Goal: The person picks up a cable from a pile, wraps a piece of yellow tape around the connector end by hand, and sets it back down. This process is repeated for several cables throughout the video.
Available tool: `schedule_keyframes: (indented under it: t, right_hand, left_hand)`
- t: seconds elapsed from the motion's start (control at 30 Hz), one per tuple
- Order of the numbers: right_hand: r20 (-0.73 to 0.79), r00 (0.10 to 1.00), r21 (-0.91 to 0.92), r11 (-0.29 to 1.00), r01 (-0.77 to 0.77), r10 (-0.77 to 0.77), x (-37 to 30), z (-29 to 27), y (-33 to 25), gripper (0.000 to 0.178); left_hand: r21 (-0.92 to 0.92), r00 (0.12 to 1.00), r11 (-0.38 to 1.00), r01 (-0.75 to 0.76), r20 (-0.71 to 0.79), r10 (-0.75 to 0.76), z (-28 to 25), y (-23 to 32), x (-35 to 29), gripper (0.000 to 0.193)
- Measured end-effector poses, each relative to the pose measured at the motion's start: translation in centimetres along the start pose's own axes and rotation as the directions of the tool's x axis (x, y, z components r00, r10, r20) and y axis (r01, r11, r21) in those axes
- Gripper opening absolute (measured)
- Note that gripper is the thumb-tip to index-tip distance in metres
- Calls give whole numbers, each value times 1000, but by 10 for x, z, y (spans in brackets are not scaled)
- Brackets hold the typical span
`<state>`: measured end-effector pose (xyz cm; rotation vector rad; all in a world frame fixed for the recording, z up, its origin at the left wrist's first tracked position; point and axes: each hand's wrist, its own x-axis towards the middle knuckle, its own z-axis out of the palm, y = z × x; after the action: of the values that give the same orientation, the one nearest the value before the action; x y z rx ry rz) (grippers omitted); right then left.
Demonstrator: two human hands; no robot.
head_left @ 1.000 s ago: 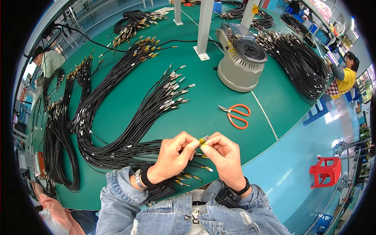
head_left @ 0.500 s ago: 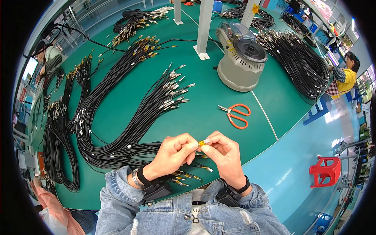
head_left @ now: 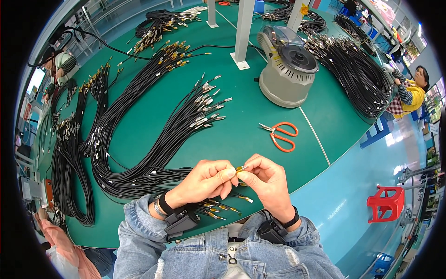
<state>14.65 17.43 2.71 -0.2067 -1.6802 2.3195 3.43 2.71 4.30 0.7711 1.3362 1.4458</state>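
Close in front of me, a black cable's connector end, metal with a band of yellow tape, is pinched between both hands. My left hand is closed on it with thumb and forefinger. From the other side, my right hand grips the tip the same way, fingertips nearly touching the left ones. Under my wrists lies a bundle of black cables, several of whose yellow-banded ends stick out below my left hand. Its other ends fan out with white-and-metal tips on the green table.
Orange-handled scissors lie beyond my right hand. Behind them stands a grey tape dispenser beside a white post. More cable bundles lie at right and left. A red stool stands on the floor; a co-worker in yellow is at right.
The connector end has turned slightly between my fingertips, and less yellow tape shows. My hands stay almost in place. The co-worker at right has raised their head and moved their arms.
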Motion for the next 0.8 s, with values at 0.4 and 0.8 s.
schedule_keyframes:
  t: [0.4,0.8]
  right_hand:
    - [96,985,-168,973,157,-142,5,-8,2,7]
    - [-341,931,-258,965,40,-130,0,-22,-2,13]
  left_hand:
    - [-149,988,983,107,124,-89,-6,1,-2,33]
    - [881,921,454,-137,-55,385,-14,-36,6,30]
